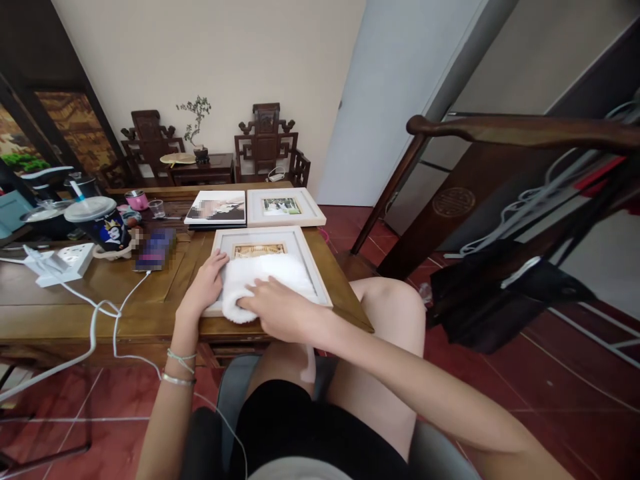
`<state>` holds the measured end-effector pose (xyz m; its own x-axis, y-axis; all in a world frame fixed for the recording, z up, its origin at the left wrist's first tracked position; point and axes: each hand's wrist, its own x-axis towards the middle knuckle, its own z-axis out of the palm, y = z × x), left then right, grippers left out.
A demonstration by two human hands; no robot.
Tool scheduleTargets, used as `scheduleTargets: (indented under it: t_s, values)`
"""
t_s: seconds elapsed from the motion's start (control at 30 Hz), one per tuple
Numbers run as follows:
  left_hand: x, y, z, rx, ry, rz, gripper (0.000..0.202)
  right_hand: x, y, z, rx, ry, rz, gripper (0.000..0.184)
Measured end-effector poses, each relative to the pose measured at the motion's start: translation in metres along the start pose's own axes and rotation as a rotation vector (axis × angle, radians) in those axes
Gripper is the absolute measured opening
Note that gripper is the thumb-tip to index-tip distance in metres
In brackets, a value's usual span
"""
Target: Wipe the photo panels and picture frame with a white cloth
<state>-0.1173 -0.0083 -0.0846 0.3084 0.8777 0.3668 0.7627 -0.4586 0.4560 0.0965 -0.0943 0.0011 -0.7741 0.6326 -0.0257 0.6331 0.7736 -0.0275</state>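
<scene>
A light wooden picture frame lies flat on the table near its front edge, with a small gold-toned picture at its middle. Over its lower part is spread a folded white cloth. My right hand grips this cloth and presses it onto the frame, its fingers partly sunk in the pile. At the frame's left side, my left hand holds the edge with its fingers over the rim. Part of the picture is hidden beneath the cloth.
Behind lie a second frame and a photo book. To the left are a phone on a cable, a lidded drink cup, a power strip and a small glass. A wooden chair stands at right.
</scene>
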Motion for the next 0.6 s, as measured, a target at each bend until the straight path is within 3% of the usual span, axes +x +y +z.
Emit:
scheduleTargets:
  t_s: [0.13,0.27,0.43,0.5,0.6]
  values:
    - [0.001,0.002,-0.003,0.002,-0.015,-0.016,0.047,0.007,-0.003,0.016,0.016,0.086,-0.022,0.044]
    - [0.000,-0.001,-0.001,0.019,-0.004,0.014,0.052,-0.023,0.010,0.023,0.063,0.134,0.023,0.049]
    - [-0.002,-0.003,0.001,-0.001,-0.002,0.017,0.053,-0.060,0.041,0.015,0.059,0.077,0.195,0.049]
    - [-0.003,-0.002,0.001,-0.001,-0.002,0.019,0.052,-0.060,0.057,0.014,0.028,0.069,0.264,0.049]
    - [-0.004,0.000,0.001,0.000,0.002,0.018,0.050,-0.038,0.083,0.015,-0.016,0.118,0.319,0.044]
